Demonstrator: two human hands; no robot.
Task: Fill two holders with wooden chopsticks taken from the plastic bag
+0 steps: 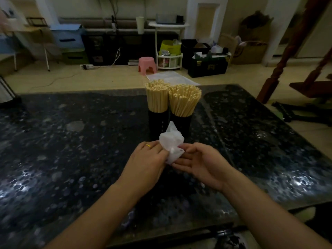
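While both hands are brought together over the dark speckled stone bench (71,141), a crumpled, translucent white plastic bag (171,142) is held between them. The left hand (147,162) is seen from the back, its fingers curled against the left side of the bag; a thin gold ring (148,145) is worn on one finger. The right hand (201,164) is turned palm inward, with its fingertips pinching the lower right part of the bag. Each hand is thus closed on the bag, which is bunched into a small wad with one loose corner pointing upward. No chopsticks can be made out inside it.

Just behind the bag, two dark cylindrical holders are noted standing upright and side by side on the bench, near its middle. The left holder (158,123) is packed with a tight bundle of pale wooden chopsticks (157,97), standing nearly straight. The right holder (181,125) is likewise packed with wooden chopsticks (184,100), which are fanned outward at the top. The two bundles touch at their upper ends.

Beyond the far edge of the bench, a small pink plastic stool (147,66) is recorded on the tiled floor.
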